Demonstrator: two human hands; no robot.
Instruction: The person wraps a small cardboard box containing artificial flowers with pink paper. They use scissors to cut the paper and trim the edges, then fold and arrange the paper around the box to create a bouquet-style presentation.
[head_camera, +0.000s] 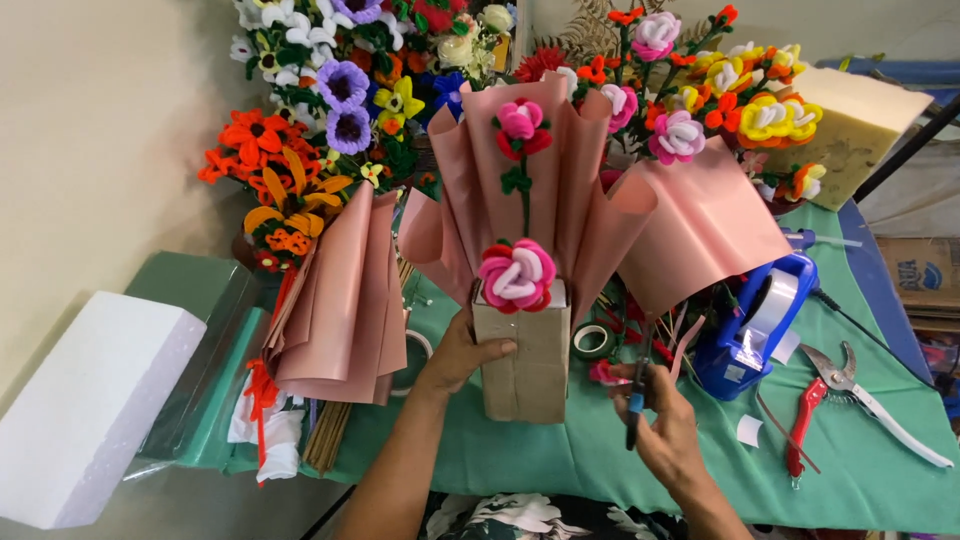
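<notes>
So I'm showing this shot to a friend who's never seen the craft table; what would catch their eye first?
Probably the pink-and-white fuzzy rose at centre, topping a cardboard box that the left hand steadies. Pink wrapping paper fans up behind it. The right hand holds scissors, and bright handmade flowers crowd the back of the green table.

- Craft workshop for handmade bouquets.
- Pipe-cleaner flowers (340, 90) crowding the back.
- Pink wrapping paper (345, 300), foam blocks (90, 400), tape dispenser (755, 325), pruning shears (850, 395) on green tablecloth (850, 480).
</notes>
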